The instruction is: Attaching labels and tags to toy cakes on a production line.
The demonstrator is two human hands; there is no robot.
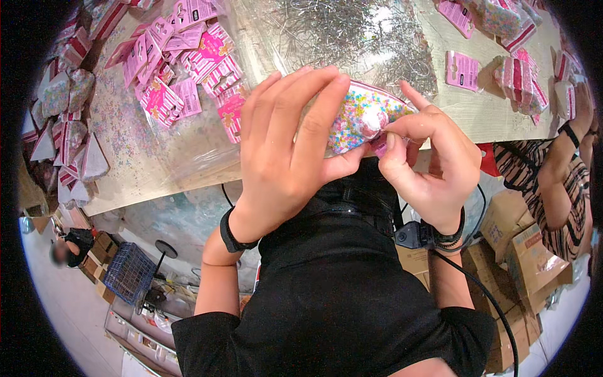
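Note:
A toy cake slice (353, 116) covered in colourful sprinkles, with a white and pink dollop on it, is held just over the near table edge. My left hand (286, 141) grips it from the left, thumb below and fingers over the top. At the dollop, my right hand (433, 147) pinches thumb and index finger together. Whatever lies between those fingertips is too small to make out. A bit of pink card (379, 146) shows beneath the slice, beside the right thumb. Beyond my hands, many thin silvery wire pieces (301, 34) lie on clear plastic.
Pink header cards (188, 94) lie heaped at the left on the wooden table (132, 182). More cake slices (55, 91) are piled at the far left, others (515, 78) at the right. Another person's arm (556, 176) is at the right, above cardboard boxes (534, 264).

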